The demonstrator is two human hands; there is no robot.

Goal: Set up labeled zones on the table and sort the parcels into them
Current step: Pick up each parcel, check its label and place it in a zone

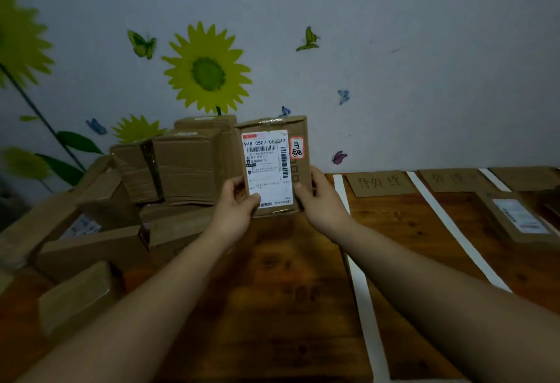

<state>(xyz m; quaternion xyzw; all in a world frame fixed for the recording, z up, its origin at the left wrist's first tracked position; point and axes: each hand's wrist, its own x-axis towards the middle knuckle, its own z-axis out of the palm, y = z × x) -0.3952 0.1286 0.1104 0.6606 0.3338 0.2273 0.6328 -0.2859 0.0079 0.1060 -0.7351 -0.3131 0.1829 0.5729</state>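
A small cardboard parcel (272,167) is held upright in the air above the wooden tabletop (272,307), just in front of the pile of unsorted boxes (181,164), with its printed shipping label (266,164) and a red-bordered handwritten sticker (296,147) facing the camera. The left hand (235,203) has its grip closed on the lower left corner, thumb lying over the bottom of the label and fingers behind. The right hand (321,200) clasps the lower right edge the same way. To judge by how easily it stands in two low pinches, the parcel is probably light. It looks like stiff corrugated card with taped seams, so it should keep its shape and not sag. The label looks smoother than the bare card, so the long side edges, on plain cardboard, seem the surer place to hold, and that would also leave the print readable. To the right, white tape strips (342,191) divide the tabletop into zones headed by a handwritten cardboard sign (380,183) and a second sign (454,179). One labelled flat parcel (515,219) lies in a farther zone.
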